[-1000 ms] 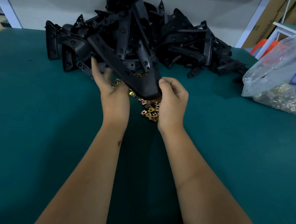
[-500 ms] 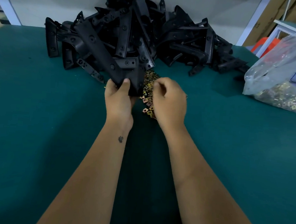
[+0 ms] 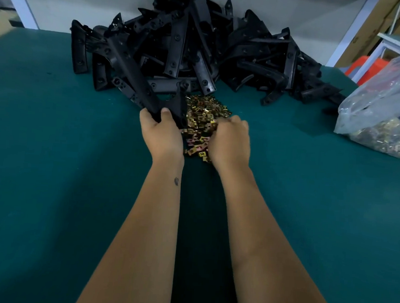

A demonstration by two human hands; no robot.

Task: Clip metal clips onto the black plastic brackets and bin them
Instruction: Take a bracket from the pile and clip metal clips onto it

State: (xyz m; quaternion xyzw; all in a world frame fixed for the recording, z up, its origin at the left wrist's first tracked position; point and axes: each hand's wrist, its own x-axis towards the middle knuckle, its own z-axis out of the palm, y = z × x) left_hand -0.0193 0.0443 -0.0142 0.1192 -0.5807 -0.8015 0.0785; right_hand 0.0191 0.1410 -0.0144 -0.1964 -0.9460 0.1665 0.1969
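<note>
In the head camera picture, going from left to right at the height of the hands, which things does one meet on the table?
left hand gripping a black bracket → loose metal clips → right hand on the clips → plastic bag of clips

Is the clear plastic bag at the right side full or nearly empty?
Partly full. The clear plastic bag holds brass-coloured metal clips heaped only in its bottom corner; the upper part looks slack and see-through.
</note>
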